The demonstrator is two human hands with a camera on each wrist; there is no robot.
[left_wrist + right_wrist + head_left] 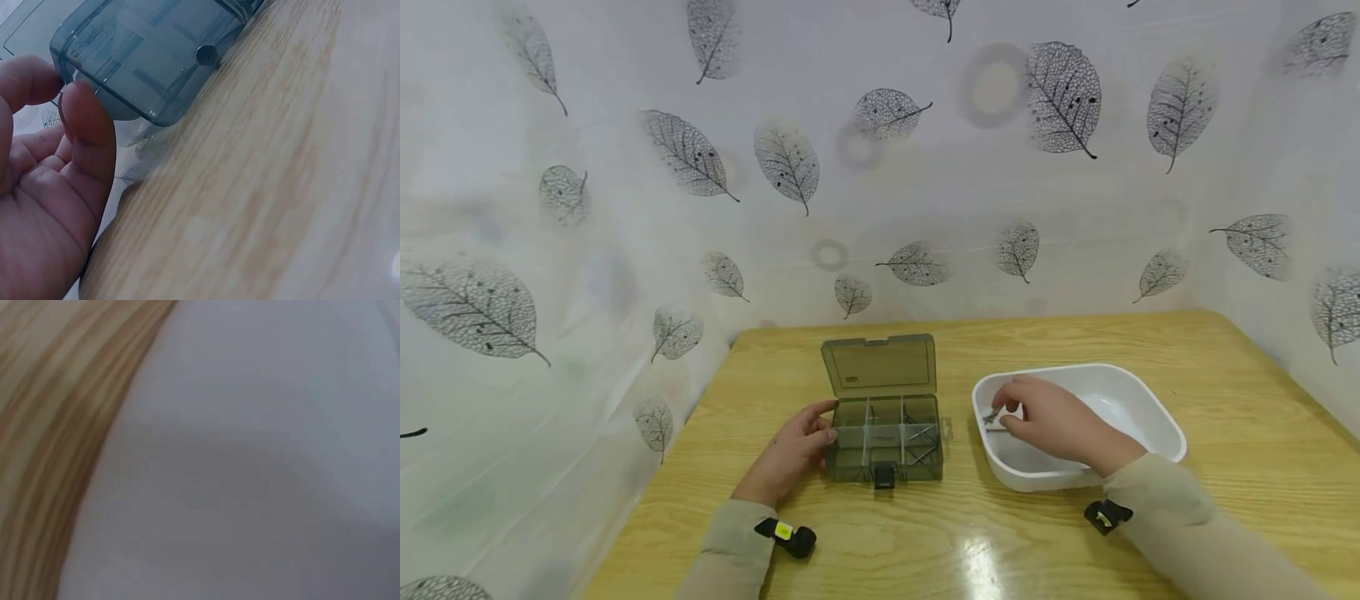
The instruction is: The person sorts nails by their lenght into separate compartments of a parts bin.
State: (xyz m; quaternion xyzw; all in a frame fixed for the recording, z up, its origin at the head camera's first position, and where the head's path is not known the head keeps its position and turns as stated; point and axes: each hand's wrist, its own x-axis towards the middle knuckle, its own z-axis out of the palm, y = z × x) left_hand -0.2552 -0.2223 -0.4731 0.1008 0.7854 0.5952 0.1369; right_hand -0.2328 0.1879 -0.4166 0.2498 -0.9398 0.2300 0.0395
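Note:
A smoky, see-through compartment box (883, 450) stands on the table with its lid (883, 367) raised. Thin metal pieces, like screws or nails, lie in its right compartments. My left hand (793, 446) holds the box's left side. In the left wrist view, the thumb and forefinger of that hand (56, 162) are bent at the box's corner. My right hand (1056, 417) reaches into a white tray (1150, 408), fingers bent downward and thumb apart from them. Small metal pieces (991, 416) lie by its fingertips at the tray's left wall. The right wrist view shows only blurred white surface and wood.
The wooden table (880, 550) reaches back to a pale curtain (925, 192) printed with dark leaves, which also hangs at both sides. The tray's raised rim stands right of the box, with a strip of table between them.

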